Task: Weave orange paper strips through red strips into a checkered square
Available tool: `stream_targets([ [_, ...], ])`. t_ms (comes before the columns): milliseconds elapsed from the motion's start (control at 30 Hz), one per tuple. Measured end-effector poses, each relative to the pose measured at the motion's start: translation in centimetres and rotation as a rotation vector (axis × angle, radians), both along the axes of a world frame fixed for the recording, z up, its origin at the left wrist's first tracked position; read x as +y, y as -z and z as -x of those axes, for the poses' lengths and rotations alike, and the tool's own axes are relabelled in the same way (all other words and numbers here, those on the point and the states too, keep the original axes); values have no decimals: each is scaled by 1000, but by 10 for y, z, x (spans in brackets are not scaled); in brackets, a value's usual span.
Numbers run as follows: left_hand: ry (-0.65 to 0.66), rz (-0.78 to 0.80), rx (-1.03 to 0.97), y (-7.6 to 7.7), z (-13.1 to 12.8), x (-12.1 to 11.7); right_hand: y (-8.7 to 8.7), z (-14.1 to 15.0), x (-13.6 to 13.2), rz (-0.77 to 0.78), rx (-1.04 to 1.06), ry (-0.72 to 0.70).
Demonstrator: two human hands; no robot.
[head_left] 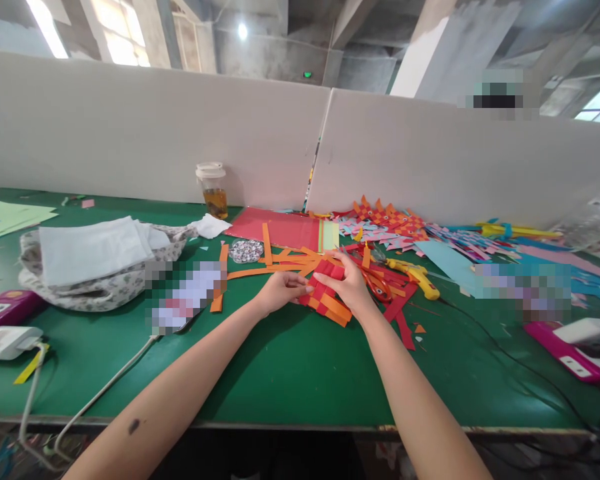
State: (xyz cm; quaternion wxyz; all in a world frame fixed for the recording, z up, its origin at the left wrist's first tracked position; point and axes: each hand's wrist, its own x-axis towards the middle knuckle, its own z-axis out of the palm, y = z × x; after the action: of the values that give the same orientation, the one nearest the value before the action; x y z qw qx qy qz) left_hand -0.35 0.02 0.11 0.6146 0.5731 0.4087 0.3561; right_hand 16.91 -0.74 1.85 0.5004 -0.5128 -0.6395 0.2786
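Note:
A red and orange piece of woven paper strips (325, 297) is held between both hands over the green table. My left hand (281, 293) pinches its left edge with thumb and fingers. On the other side my right hand (347, 280) grips the upper right part, its thumb pressed on the red weave. Orange strip ends hang from the lower right of the piece. Loose orange paper strips (255, 271) lie just behind the hands, and red strips (404, 327) are scattered to the right. Orange-handled scissors (379, 287) lie partly covered among them.
A yellow glue gun (420, 277) with a black cord lies right. Finished-looking woven pieces (385, 217) are heaped behind it. A lidded cup of tea (214, 193) stands by the partition (155, 133). Left are a charging phone (190, 297), a floral cloth bundle (95, 293) and a power strip (7, 310).

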Motion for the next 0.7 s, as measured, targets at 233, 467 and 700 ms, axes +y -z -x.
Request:
stream_targets([
  [233,6,36,25,-4,2,0,2,-1,1,-4,23,-20],
  [467,41,69,26,-3,6,3,2,-1,-1,28,64,-48],
  [700,110,112,39,-8,10,1,2,2,-1,-34,-12,29],
])
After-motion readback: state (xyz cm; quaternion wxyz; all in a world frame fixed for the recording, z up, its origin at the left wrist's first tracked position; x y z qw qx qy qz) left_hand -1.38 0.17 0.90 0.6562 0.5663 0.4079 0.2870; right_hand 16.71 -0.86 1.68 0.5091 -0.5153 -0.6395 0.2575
